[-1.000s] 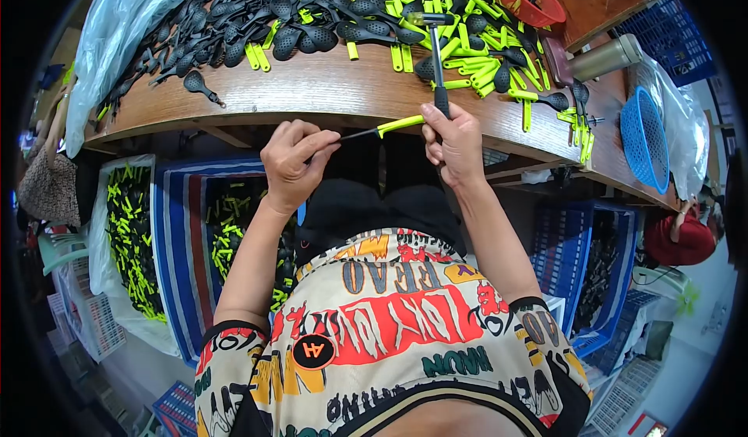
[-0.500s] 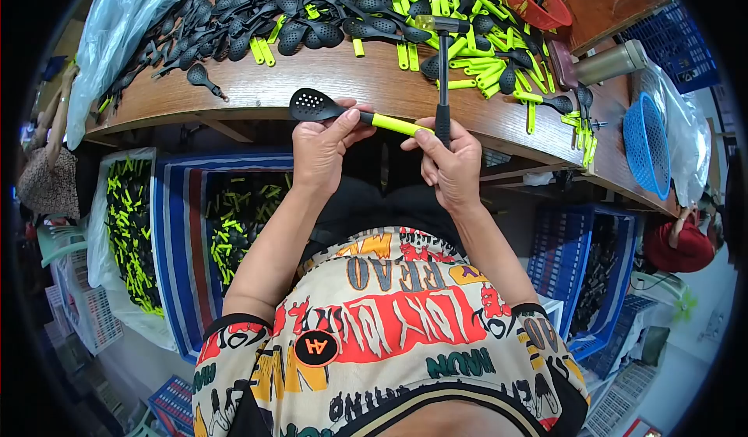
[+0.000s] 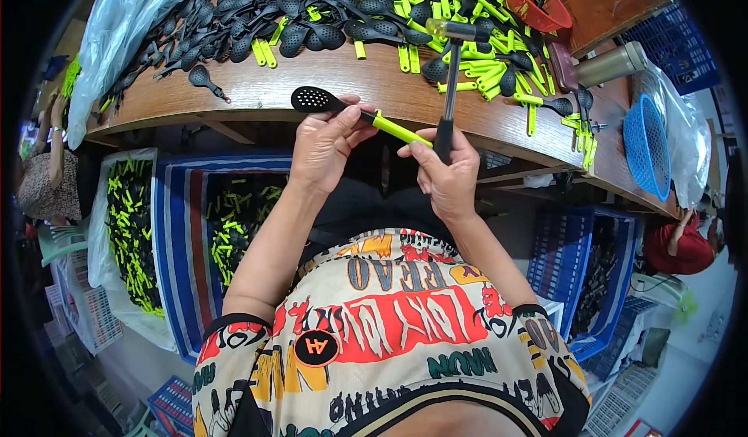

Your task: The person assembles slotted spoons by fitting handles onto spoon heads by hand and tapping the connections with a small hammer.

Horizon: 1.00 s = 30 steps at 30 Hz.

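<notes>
My left hand (image 3: 329, 150) is closed round the neck of a slotted spoon (image 3: 318, 100), whose black bowl with round holes points left. The spoon's bright green handle (image 3: 401, 130) slants down to the right. In my right hand (image 3: 449, 173) is a hammer (image 3: 450, 82) with a black grip, held nearly upright and leaning a little right. Its head has a yellowish, see-through face on the left side. The thumb and finger of that same hand touch the end of the green handle. Both hands are just off the table's front edge.
A pile of black spoons (image 3: 234, 20) and green handles (image 3: 487, 70) covers the back of the wooden table (image 3: 265, 98). At right are a red basket (image 3: 549, 12), a steel flask (image 3: 612, 64) and a blue basket (image 3: 647, 145). Crates (image 3: 175, 226) of parts stand below on both sides.
The hammer's head has tipped to the right. My right hand has shifted slightly down, and the green handle has turned and slopes more steeply. My left hand stays about where it was.
</notes>
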{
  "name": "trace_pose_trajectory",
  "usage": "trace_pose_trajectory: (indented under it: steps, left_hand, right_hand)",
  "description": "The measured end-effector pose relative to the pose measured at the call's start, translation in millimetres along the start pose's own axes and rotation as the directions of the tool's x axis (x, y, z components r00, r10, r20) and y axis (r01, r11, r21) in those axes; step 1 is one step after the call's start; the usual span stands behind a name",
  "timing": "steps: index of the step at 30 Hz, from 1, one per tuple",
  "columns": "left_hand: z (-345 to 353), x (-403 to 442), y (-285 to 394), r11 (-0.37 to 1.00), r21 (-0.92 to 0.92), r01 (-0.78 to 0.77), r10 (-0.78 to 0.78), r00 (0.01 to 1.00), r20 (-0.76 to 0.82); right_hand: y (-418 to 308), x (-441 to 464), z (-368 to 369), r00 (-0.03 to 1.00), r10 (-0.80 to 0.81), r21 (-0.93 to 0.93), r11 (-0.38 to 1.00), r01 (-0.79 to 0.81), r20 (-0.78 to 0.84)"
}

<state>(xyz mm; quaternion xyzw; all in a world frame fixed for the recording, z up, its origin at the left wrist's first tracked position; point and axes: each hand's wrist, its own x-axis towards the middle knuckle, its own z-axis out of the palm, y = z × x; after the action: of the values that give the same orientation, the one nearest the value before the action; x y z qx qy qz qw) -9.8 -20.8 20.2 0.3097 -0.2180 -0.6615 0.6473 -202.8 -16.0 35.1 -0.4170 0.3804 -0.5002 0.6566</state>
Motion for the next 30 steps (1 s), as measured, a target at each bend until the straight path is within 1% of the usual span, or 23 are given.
trace_pose_trajectory:
  steps: [2,3,5,6,8,11,13,15,16,18,19,21,25,27,28,30]
  left_hand:
    - [1,0,-3,1.0,0.004,0.014,-0.013,0.999,-0.051]
    - [1,1,-2,0.999,0.016,0.042,-0.041,0.997,-0.072]
    - [5,0,-1,0.999,0.019,0.033,-0.031,0.997,-0.071]
    - [7,-1,1,0.999,0.024,0.021,-0.019,0.997,-0.071]
    - [12,-4,3,1.0,0.021,0.003,-0.001,0.998,-0.064]
    - [14,-5,3,0.999,0.023,-0.024,0.025,0.999,-0.044]
    - [16,-7,3,0.999,0.028,-0.03,0.031,0.999,-0.032]
    - [19,-8,4,0.995,0.098,0.025,-0.017,0.997,-0.081]
    - [19,-8,4,0.995,0.097,0.027,-0.02,0.997,-0.08]
    - [17,-8,2,0.994,0.103,0.021,-0.015,0.998,-0.06]
    - [18,-8,2,0.994,0.104,0.022,-0.016,0.998,-0.06]
    - [20,-7,1,0.996,0.084,0.012,-0.006,0.998,-0.07]
    - [22,-7,0,0.998,0.047,0.028,-0.023,0.995,-0.099]
    - [23,-7,0,0.989,0.114,0.094,-0.077,0.987,-0.143]
    - [21,-6,-1,0.989,0.115,0.093,-0.076,0.987,-0.143]
    - [13,-5,-4,0.992,0.125,0.027,-0.007,0.987,-0.158]
  right_hand:
    - [5,-1,1,0.994,-0.106,-0.173,0.98,0.1,-0.028]
    - [6,-2,1,0.994,-0.103,-0.174,0.98,0.096,-0.029]
    - [7,-2,1,0.987,-0.156,-0.191,0.97,0.148,-0.028]
    - [6,-2,1,0.988,-0.155,-0.191,0.971,0.146,-0.029]
    - [2,0,2,0.998,-0.041,-0.026,0.999,0.039,-0.049]
    - [3,4,-1,0.996,0.001,0.005,1.0,-0.001,-0.088]
    - [5,4,-1,0.994,0.004,-0.006,1.0,-0.004,-0.109]
    - [9,2,-3,0.994,-0.03,-0.074,0.997,0.023,-0.103]
    - [8,2,-4,0.994,-0.03,-0.074,0.997,0.022,-0.106]
    - [5,0,-4,0.994,-0.051,-0.16,0.987,0.034,-0.101]
    - [6,1,-5,0.993,-0.05,-0.159,0.987,0.034,-0.102]
    - [6,4,-7,0.992,-0.082,-0.225,0.973,0.06,-0.094]
    - [6,4,-6,0.992,-0.065,-0.215,0.976,0.041,-0.109]
    - [11,8,-9,0.983,-0.161,-0.35,0.929,0.118,-0.094]
    - [9,11,-10,0.977,-0.188,-0.403,0.905,0.133,-0.098]
    - [-3,22,-18,0.971,-0.222,-0.541,0.829,0.141,-0.086]
